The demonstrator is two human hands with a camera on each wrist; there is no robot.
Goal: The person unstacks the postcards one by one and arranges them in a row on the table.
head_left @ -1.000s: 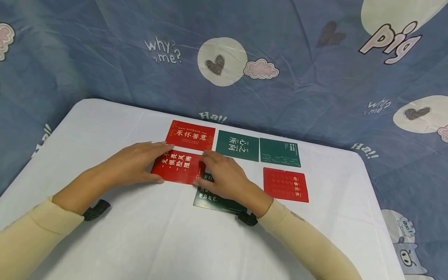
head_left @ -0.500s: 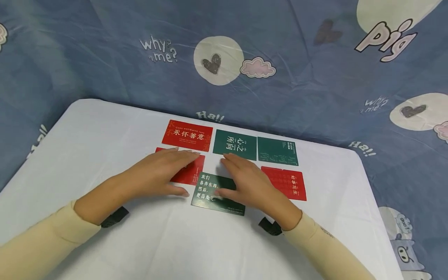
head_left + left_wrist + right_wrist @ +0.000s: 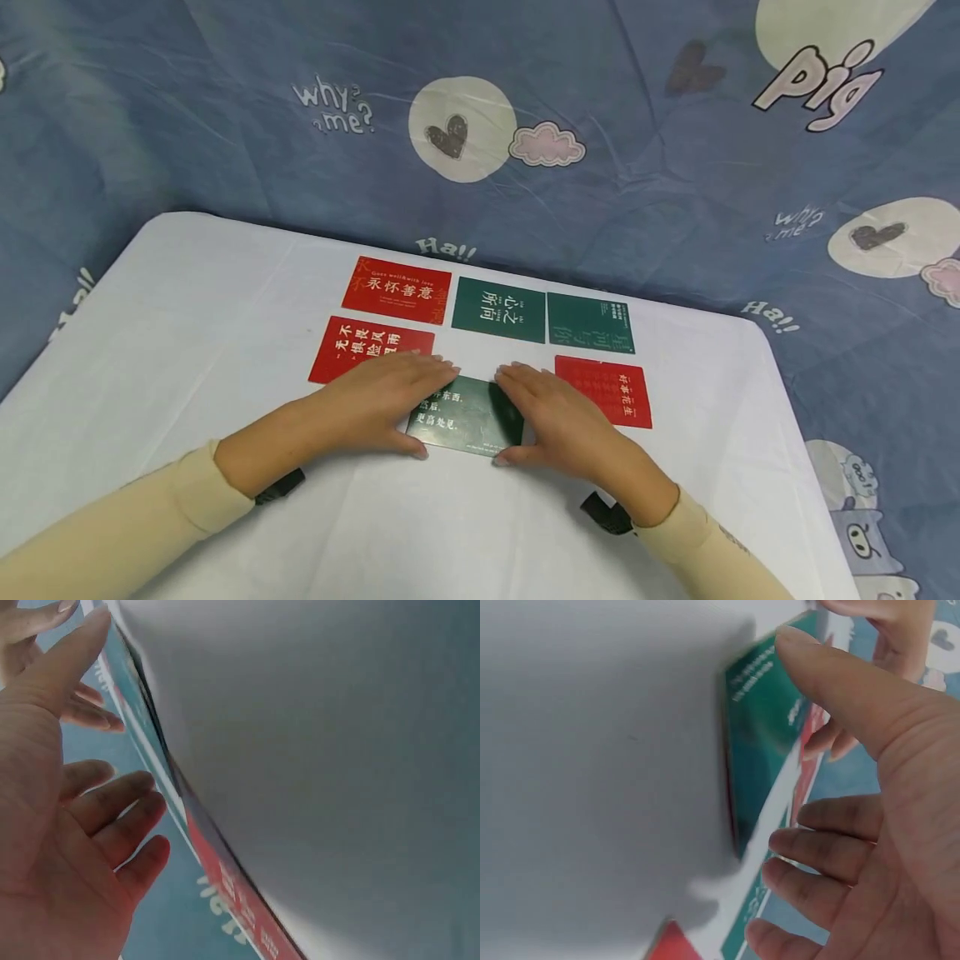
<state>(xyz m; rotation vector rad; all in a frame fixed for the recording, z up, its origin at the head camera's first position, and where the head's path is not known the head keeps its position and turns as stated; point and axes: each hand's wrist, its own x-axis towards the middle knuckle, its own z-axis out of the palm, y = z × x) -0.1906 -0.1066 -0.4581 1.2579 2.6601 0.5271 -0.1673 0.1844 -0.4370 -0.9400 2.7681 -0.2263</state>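
Observation:
In the head view a green card with white writing (image 3: 467, 423) lies on the white table between both hands. My left hand (image 3: 375, 404) is at its left end, the fingers near the far corner and the thumb by the near edge. At the right end is my right hand (image 3: 570, 425), fingers and thumb spread around that end. The right wrist view shows the green card (image 3: 761, 727) with my thumb's tip overlapping its corner and the other fingers loosely bent. A red card (image 3: 358, 346) lies partly hidden behind my left hand.
Along the back lie a red card with gold writing (image 3: 397, 289) and two green cards, one in the middle (image 3: 498, 310) and one to its right (image 3: 591, 323). Another red card (image 3: 606, 392) is beyond my right hand. A blue patterned cloth (image 3: 300, 183) hangs behind the table (image 3: 225, 333).
Both hands have left the front-left red card, now at the left of its row. They have come to the two ends of the front green card, which has hardly moved.

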